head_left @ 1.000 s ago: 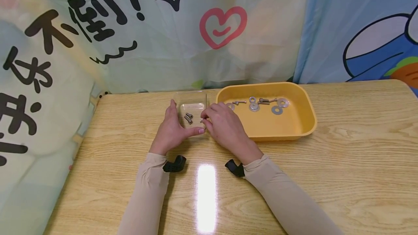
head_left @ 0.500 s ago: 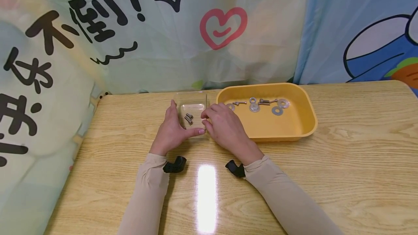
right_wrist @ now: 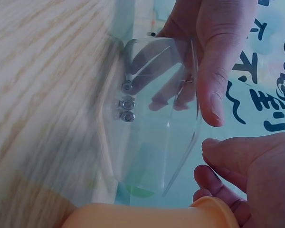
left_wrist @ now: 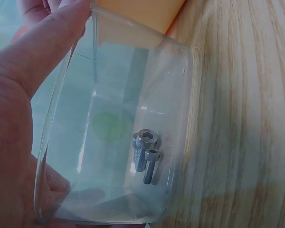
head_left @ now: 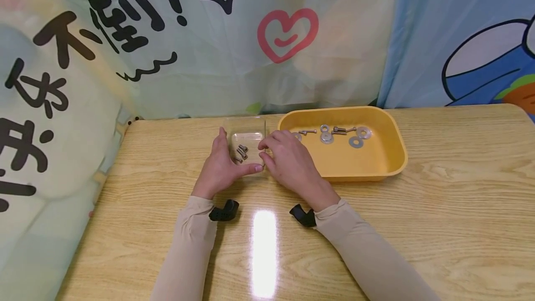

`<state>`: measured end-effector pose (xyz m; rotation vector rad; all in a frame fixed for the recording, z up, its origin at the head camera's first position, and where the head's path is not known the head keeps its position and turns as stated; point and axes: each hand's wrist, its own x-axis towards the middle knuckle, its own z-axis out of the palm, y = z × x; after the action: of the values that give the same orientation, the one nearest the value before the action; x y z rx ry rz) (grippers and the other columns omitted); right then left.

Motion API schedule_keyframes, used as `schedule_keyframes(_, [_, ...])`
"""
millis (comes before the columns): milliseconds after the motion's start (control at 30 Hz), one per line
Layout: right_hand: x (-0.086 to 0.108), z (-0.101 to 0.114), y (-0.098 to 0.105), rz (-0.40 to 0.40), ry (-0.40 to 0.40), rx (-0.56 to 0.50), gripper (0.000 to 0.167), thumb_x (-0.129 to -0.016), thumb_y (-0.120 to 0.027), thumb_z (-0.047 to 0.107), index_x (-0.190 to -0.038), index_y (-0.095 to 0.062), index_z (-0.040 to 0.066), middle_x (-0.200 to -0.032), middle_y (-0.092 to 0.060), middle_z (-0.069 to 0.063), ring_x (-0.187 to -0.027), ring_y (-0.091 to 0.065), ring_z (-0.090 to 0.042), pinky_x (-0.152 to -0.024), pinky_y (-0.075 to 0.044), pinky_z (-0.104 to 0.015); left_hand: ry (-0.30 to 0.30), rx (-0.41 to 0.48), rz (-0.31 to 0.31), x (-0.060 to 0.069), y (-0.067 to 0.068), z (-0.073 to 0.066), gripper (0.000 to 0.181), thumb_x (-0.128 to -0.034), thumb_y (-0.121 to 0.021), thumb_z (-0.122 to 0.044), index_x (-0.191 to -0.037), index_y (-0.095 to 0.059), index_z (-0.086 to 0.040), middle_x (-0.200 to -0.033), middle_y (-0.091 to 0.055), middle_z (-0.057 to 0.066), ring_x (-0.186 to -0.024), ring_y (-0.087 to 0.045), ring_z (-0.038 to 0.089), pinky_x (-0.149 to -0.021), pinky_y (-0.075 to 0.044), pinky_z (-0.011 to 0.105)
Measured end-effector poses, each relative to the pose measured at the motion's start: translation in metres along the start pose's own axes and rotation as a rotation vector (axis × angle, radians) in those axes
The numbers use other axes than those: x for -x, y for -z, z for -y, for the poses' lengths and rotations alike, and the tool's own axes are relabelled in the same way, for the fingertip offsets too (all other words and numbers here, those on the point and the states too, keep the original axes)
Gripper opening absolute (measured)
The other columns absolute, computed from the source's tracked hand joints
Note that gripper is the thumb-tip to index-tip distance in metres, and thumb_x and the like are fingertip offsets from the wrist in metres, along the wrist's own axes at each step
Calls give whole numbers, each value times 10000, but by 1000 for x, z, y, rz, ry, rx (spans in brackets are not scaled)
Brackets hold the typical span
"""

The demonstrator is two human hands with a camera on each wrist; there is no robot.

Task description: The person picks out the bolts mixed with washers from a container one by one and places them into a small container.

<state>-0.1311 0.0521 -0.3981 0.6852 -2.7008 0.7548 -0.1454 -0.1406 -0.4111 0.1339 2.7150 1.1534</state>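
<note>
A clear plastic box (head_left: 246, 127) stands on the table with several metal screws (head_left: 242, 151) on its floor. My left hand (head_left: 219, 169) grips the box, its fingers along the left side and thumb across the near edge. In the left wrist view, socket-head screws (left_wrist: 147, 138) lie close together inside the clear box (left_wrist: 116, 194). My right hand (head_left: 291, 162) is at the box's right rim; the right wrist view shows the thumb and fingers of this hand (right_wrist: 247, 166) slightly apart, with nothing visible between them.
Just right of the box sits a yellow tray (head_left: 351, 166) holding washers (head_left: 356, 142) and several screws (head_left: 339, 130) towards its back. A printed cloth (head_left: 200, 92) hangs behind the table (head_left: 451, 199).
The small screw pinched in my right fingers a second ago has been let go; another screw now lies near the box's front left. My left hand has stayed around the box.
</note>
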Motion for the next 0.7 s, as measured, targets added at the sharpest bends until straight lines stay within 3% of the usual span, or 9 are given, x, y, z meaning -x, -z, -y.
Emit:
schedule_keyframes(400, [0,0,8,0,-22,-9,116,-938,-718,141,-1024,-736,66,-1054,-681,-82,-1007,-583,-281,-889,-492,-419,17,7,10,1,0,1,1429,-682,-870,-607,-1603,63,-38,-1661,-111,167,-1446,-322,362,-1138,-338,491])
schedule_keyframes(700, [-1,-8,17,1,-73,-10,164,-948,-713,169,-1069,-735,60,-1077,-671,-95,-1037,-568,-284,-884,-499,-415,-6,3,1,0,0,0,1423,-688,-876,-588,-1600,57,-18,-1646,-151,182,-1384,-401,364,-1118,-365,496])
